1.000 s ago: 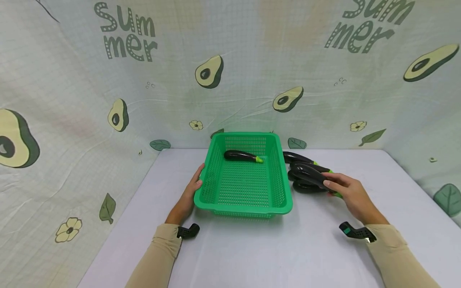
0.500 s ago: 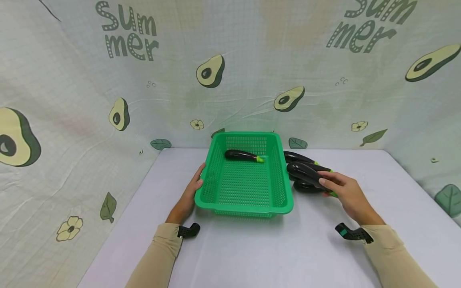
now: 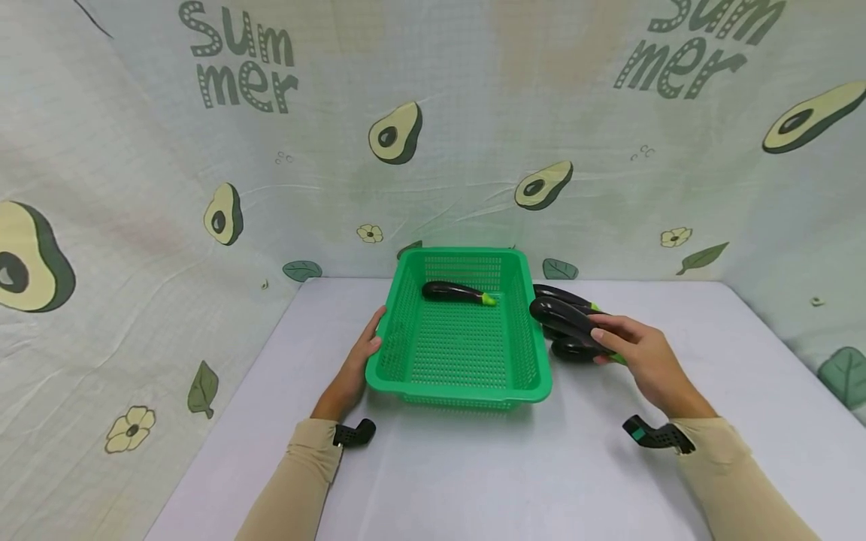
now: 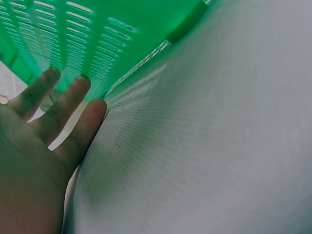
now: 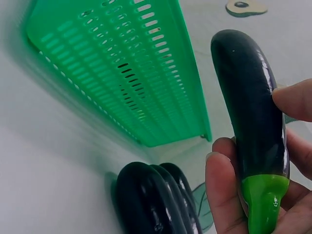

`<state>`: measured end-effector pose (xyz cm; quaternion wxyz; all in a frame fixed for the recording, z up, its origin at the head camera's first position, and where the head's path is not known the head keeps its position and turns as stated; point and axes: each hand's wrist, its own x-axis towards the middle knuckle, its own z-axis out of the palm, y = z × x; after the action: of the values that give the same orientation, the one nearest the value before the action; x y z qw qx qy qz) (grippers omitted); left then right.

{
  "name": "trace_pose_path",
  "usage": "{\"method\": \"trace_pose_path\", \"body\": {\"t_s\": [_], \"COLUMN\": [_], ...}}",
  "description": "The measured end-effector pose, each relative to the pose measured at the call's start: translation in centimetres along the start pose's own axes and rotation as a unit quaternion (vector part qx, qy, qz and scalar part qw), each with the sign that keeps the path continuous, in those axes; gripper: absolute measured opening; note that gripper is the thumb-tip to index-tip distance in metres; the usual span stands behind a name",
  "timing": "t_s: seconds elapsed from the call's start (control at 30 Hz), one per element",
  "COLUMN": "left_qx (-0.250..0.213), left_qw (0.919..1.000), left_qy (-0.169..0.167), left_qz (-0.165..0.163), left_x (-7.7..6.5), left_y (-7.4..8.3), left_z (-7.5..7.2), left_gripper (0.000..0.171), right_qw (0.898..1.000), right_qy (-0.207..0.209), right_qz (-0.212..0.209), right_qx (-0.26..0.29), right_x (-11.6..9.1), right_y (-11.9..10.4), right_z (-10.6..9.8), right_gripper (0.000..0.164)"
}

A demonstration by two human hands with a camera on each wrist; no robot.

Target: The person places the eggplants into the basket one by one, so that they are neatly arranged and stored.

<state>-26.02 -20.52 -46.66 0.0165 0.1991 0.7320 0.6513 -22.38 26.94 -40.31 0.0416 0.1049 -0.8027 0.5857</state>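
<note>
My right hand [image 3: 643, 359] grips a dark purple eggplant [image 3: 560, 313] near its green stem end, thumb on one side and fingers on the other. In the right wrist view this eggplant [image 5: 248, 102] is raised, its rounded tip pointing up and away from the palm. Its tip overlaps the right rim of a green plastic basket [image 3: 467, 394] in the head view. My left hand [image 3: 352, 372] lies along the basket's left side. The left wrist view has its straight fingers [image 4: 63, 109] against the slotted wall. One eggplant [image 3: 452, 292] lies inside the basket, toward the back.
Right of the basket, more eggplants [image 3: 571, 350] lie side by side on the white table [image 3: 473, 481], partly hidden by the held one and my hand. Behind the table hangs a pale cloth [image 3: 467, 203] printed with avocados and leaves.
My right hand has carried the eggplant left and slightly up, off the others and toward the basket's right rim. The left hand and basket stay in place.
</note>
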Motion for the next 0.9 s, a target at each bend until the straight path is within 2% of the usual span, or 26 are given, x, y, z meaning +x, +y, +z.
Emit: {"method": "trace_pose_path", "body": {"t_s": [0.2, 0.57, 0.9], "left_qx": [0.0, 0.006, -0.003], "left_qw": [1.0, 0.9999, 0.9999], "left_qy": [0.002, 0.001, 0.004], "left_qz": [-0.001, 0.01, 0.012], "left_x": [-0.1, 0.1, 0.0], "left_y": [-0.1, 0.2, 0.0], "left_z": [-0.1, 0.0, 0.1], "left_gripper": [0.059, 0.059, 0.062], "right_qw": [1.0, 0.997, 0.996], "right_qy": [-0.01, -0.02, -0.029], "right_qz": [-0.008, 0.006, -0.002], "right_qx": [0.014, 0.069, 0.087], "right_x": [1.0, 2.6, 3.9], "right_y": [-0.6, -1.0, -1.6], "right_z": [0.8, 2.3, 3.3], "right_gripper": [0.052, 0.053, 0.054]}}
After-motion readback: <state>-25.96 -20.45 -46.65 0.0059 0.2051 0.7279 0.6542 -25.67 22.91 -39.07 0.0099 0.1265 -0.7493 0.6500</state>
